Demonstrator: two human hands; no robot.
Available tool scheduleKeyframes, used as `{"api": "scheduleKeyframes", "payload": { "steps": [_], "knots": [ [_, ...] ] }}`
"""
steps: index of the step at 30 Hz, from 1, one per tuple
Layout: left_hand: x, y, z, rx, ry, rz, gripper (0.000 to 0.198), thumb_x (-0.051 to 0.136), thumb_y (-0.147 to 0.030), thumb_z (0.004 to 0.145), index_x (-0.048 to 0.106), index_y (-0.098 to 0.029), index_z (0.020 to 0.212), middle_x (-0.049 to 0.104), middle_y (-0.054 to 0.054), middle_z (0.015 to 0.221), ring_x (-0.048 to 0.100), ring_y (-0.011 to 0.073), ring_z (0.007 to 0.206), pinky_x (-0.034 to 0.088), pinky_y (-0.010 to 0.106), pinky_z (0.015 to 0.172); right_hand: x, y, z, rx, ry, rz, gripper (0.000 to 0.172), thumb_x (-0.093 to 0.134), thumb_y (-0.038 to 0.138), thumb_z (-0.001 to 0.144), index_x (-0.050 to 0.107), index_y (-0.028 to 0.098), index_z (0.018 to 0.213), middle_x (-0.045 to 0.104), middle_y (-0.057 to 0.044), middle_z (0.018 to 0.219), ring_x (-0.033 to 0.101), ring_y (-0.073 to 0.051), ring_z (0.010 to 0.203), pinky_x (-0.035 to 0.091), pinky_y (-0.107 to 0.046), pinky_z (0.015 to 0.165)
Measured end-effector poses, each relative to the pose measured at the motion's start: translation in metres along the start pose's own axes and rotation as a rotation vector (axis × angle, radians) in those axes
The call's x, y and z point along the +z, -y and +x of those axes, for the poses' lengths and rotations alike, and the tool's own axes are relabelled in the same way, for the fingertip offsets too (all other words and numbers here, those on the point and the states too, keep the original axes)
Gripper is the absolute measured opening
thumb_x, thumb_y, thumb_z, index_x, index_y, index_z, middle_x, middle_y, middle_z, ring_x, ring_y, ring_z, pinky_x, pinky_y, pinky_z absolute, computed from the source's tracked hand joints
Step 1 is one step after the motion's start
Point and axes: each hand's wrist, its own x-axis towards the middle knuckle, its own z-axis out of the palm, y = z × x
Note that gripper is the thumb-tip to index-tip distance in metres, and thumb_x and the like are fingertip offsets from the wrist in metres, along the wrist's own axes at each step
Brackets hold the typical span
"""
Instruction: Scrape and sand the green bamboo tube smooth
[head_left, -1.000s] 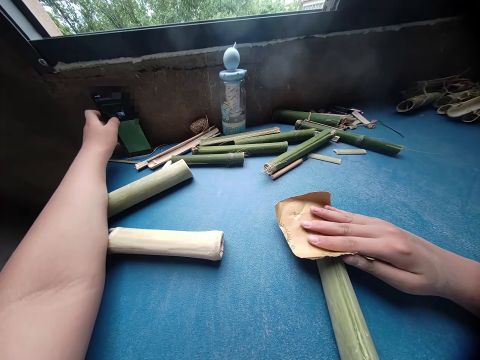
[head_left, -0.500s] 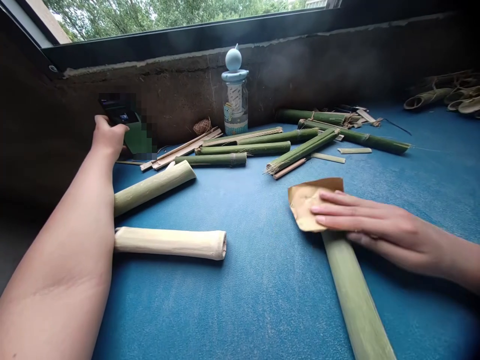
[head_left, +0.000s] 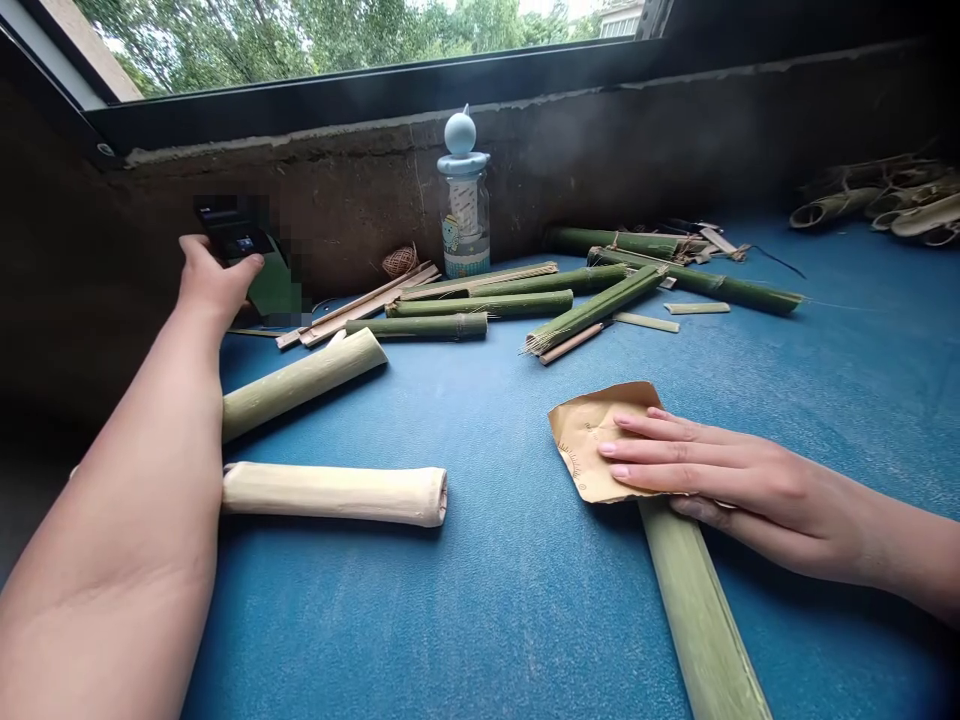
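The blue tabletop has a fine, leathery grain. A ridged green bamboo tube point(head_left: 705, 615) runs off the lower edge, its far end hidden beneath creased tan sandpaper point(head_left: 585, 440). The right hand point(head_left: 750, 485) lies flat across that sheet, fingers straight. The left hand point(head_left: 217, 275) pinches a dark, partly pixelated phone point(head_left: 240, 240). The sheet's corners overhang the tube; bare surface separates it from a cream, stripped bamboo piece point(head_left: 337, 495).

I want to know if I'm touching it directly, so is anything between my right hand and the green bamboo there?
Yes, a tan paper sheet lies over the far end of the green bamboo, under the fingers of your right hand. I see nothing else in between.
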Motion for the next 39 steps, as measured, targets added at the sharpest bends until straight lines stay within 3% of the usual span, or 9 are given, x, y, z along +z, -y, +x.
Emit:
{"api": "scheduleKeyframes", "payload": {
  "steps": [6, 11, 16, 20, 24, 28, 33, 39],
  "knots": [
    [-0.002, 0.000, 0.002, 0.013, -0.022, -0.036, 0.052, 0.070, -0.025, 0.093, 0.048, -0.018, 0.141, 0.058, 0.013, 0.127, 0.066, 0.0227, 0.098, 0.062, 0.035, 0.074, -0.004, -0.006, -0.001, 0.052, -0.020, 0.039, 0.046, 0.049, 0.022, 0.099, 0.057, 0.036, 0.142, 0.061, 0.001, 0.145, 0.037, -0.025, 0.149, 0.032, -0.050, 0.124],
    [-0.002, 0.000, 0.005, -0.002, -0.037, -0.066, 0.046, 0.067, -0.025, 0.095, 0.052, -0.017, 0.138, 0.061, 0.011, 0.122, 0.067, 0.0204, 0.092, 0.062, 0.034, 0.072, -0.003, 0.003, 0.002, -0.174, 0.125, 0.090, 0.052, 0.054, 0.021, 0.096, 0.052, 0.030, 0.147, 0.063, -0.002, 0.142, 0.045, -0.023, 0.144, 0.035, -0.043, 0.123],
    [-0.002, -0.002, 0.003, 0.003, -0.048, -0.066, 0.046, 0.068, -0.023, 0.094, 0.052, -0.017, 0.137, 0.061, 0.011, 0.124, 0.067, 0.0210, 0.094, 0.062, 0.035, 0.073, -0.004, -0.008, -0.001, 0.007, -0.039, 0.025, 0.044, 0.051, 0.023, 0.099, 0.059, 0.035, 0.141, 0.064, 0.001, 0.141, 0.040, -0.021, 0.147, 0.031, -0.043, 0.125],
    [-0.001, -0.003, 0.003, -0.003, -0.053, -0.054, 0.046, 0.068, -0.023, 0.094, 0.052, -0.017, 0.137, 0.060, 0.012, 0.124, 0.067, 0.0211, 0.094, 0.062, 0.035, 0.073, -0.006, -0.013, -0.003, -0.054, 0.003, 0.025, 0.044, 0.049, 0.025, 0.100, 0.057, 0.034, 0.143, 0.064, 0.001, 0.140, 0.043, -0.023, 0.145, 0.033, -0.046, 0.124],
    [-0.001, -0.003, 0.004, -0.007, -0.057, -0.052, 0.045, 0.067, -0.024, 0.095, 0.052, -0.017, 0.137, 0.060, 0.012, 0.124, 0.067, 0.0214, 0.095, 0.062, 0.035, 0.073, -0.010, -0.014, -0.005, 0.069, -0.056, -0.040, 0.044, 0.051, 0.025, 0.099, 0.059, 0.038, 0.140, 0.062, 0.004, 0.143, 0.040, -0.022, 0.148, 0.031, -0.043, 0.125],
    [-0.001, -0.003, 0.004, -0.015, -0.054, -0.044, 0.044, 0.067, -0.025, 0.096, 0.052, -0.016, 0.136, 0.061, 0.011, 0.121, 0.067, 0.0199, 0.091, 0.061, 0.033, 0.071, -0.011, -0.013, -0.006, -0.033, 0.035, 0.001, 0.046, 0.049, 0.026, 0.099, 0.056, 0.035, 0.143, 0.063, 0.002, 0.141, 0.044, -0.025, 0.145, 0.036, -0.048, 0.122],
    [-0.001, -0.005, 0.004, -0.024, -0.052, -0.039, 0.043, 0.066, -0.027, 0.096, 0.053, -0.016, 0.135, 0.062, 0.010, 0.118, 0.066, 0.0189, 0.088, 0.061, 0.032, 0.069, -0.016, -0.023, -0.007, 0.149, -0.072, -0.035, 0.041, 0.051, 0.028, 0.099, 0.061, 0.038, 0.138, 0.060, 0.004, 0.145, 0.039, -0.026, 0.148, 0.031, -0.048, 0.125],
    [-0.001, -0.006, 0.002, -0.025, -0.056, -0.024, 0.043, 0.067, -0.026, 0.096, 0.053, -0.016, 0.135, 0.062, 0.010, 0.119, 0.066, 0.0190, 0.089, 0.061, 0.032, 0.070, -0.009, -0.010, -0.005, 0.064, 0.019, -0.022, 0.045, 0.048, 0.026, 0.100, 0.055, 0.037, 0.143, 0.061, 0.002, 0.144, 0.042, -0.024, 0.146, 0.035, -0.049, 0.122]
  ]
}}
